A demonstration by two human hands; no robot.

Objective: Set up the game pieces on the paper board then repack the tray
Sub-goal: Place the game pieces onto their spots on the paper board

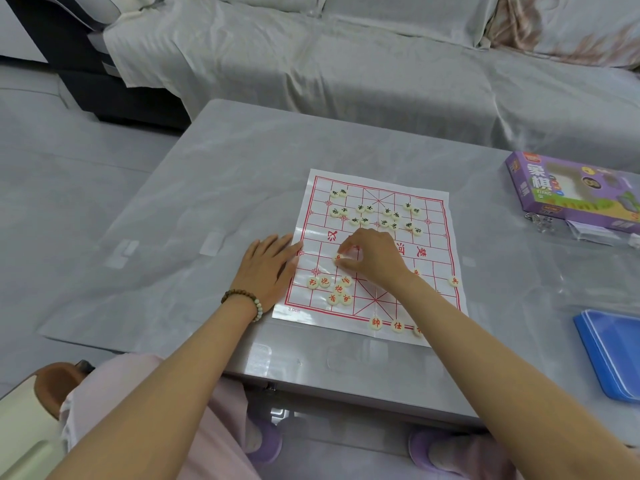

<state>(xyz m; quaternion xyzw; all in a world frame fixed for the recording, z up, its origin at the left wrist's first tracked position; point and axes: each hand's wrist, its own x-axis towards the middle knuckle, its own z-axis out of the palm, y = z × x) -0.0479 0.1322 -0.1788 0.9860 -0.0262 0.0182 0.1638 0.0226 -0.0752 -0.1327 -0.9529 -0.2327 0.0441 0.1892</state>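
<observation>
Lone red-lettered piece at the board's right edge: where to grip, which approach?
I'd pinch the rim of the lone piece across its width, coming straight down from above. It is a flat round disc lying face up on the paper board, with no neighbours crowding its edge.

- A grey, glossy table (207, 188) carries everything; a clear sheet covers its top, with pale tape patches near the left side and along the near edge.
- A paper board (433, 247) with a red grid lies flat near the middle, turned slightly, its near edge close to the table's near edge.
- A left hand (270, 261) rests palm down on the table at the board's left edge, fingertips reaching onto the paper.
- A purple game box (540, 188) lies flat at the far right.
- Clear plastic wrapping (585, 233) lies against the box's near side.
- A blue tray (595, 355) sits at the near right, well apart from the board and cut off by the frame.
</observation>
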